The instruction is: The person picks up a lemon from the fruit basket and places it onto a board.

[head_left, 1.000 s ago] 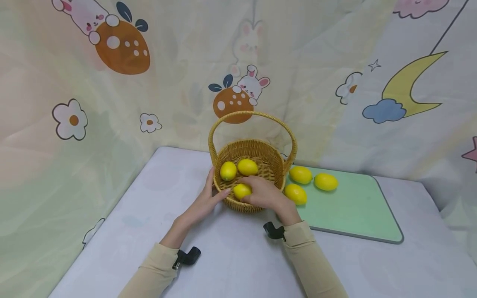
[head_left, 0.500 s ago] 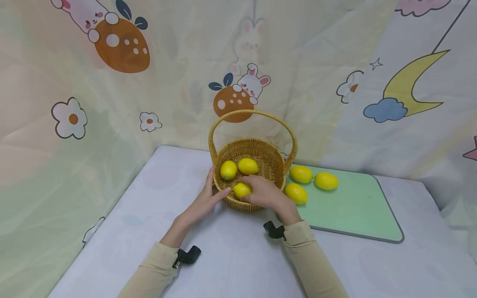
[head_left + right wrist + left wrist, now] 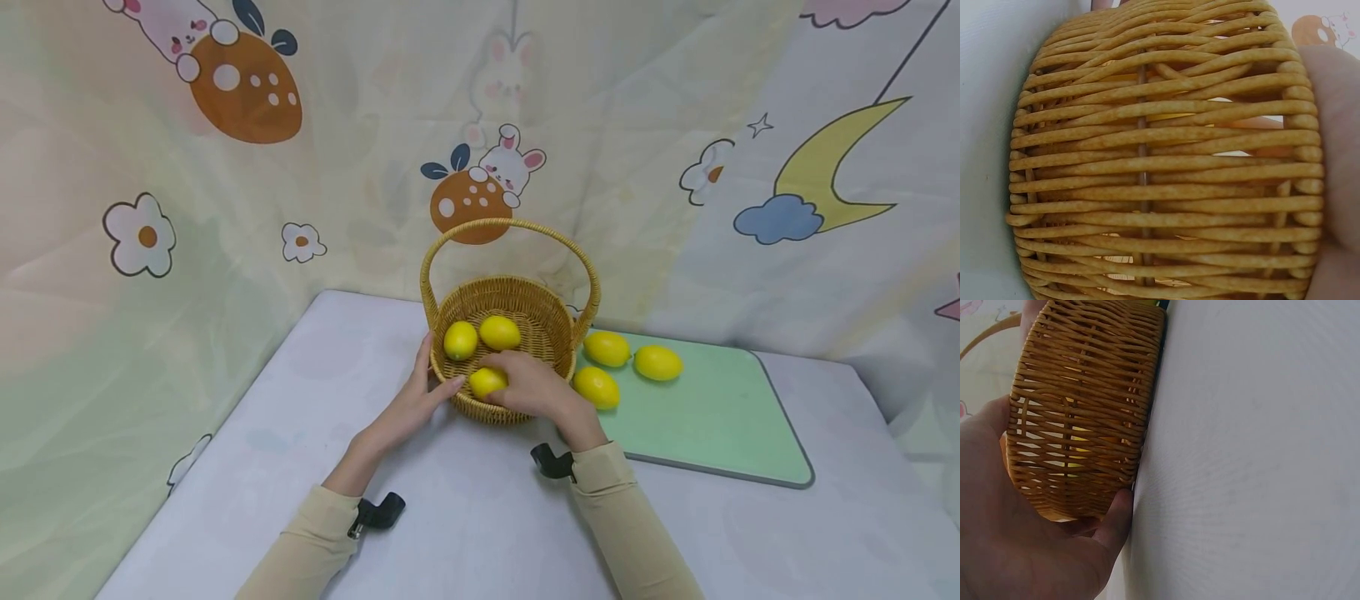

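Note:
A round wicker basket [image 3: 491,412] with a tall arched handle stands upright on the table. My left hand [image 3: 408,404] holds its left side, thumb at the front rim and fingers against the outer wall; the left wrist view shows this hand [image 3: 1041,537] close against the weave. Inside the basket, my right hand [image 3: 531,387] grips a yellow lemon [image 3: 487,382] near the front rim, its fingertips partly hidden. Behind it lie a lemon [image 3: 460,341] and another lemon [image 3: 500,332] on the basket floor. The right wrist view is mostly filled by basket weave [image 3: 1166,162].
To the right of the basket lies a green board [image 3: 712,425] with a grey edge. On its left part rest a back lemon [image 3: 607,348], a right lemon [image 3: 657,363] and a front lemon [image 3: 596,388]. A printed cloth [image 3: 360,167] hangs behind the white table [image 3: 457,517].
Both hands, the basket and the lemons keep their places. Only the head view has shifted very slightly.

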`<action>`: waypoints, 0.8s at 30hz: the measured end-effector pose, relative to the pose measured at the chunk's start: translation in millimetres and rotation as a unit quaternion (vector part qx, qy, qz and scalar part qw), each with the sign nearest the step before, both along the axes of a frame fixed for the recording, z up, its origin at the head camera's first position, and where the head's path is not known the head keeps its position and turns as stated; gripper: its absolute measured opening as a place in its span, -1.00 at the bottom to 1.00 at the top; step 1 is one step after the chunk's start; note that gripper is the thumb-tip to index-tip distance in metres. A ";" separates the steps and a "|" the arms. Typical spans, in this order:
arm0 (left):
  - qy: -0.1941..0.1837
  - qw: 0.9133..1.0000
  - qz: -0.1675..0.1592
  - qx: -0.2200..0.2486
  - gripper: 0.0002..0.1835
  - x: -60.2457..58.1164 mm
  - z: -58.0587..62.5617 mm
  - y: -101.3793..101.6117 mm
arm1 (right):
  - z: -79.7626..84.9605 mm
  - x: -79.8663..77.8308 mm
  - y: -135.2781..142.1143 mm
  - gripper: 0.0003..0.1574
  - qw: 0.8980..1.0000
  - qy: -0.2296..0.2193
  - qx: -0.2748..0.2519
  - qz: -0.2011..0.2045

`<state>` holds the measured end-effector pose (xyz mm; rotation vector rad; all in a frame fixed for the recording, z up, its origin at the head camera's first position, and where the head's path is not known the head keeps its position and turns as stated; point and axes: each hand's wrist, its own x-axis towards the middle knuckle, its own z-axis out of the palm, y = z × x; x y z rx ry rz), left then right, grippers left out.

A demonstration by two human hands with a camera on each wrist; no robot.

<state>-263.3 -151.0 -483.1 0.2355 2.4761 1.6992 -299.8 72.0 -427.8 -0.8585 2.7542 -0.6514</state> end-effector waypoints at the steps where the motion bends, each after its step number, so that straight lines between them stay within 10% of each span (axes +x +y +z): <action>1: 0.000 1.000 0.001 -0.001 0.04 0.0 0.1 0.1 | 0.0 -0.1 0.1 -0.42 1.000 -0.001 0.001 0.000; 24: 0.007 1.000 0.005 -0.004 0.03 -1.0 -1.7 -1.7 | 14.2 1.7 18.8 -0.39 0.995 0.033 -0.081 -0.045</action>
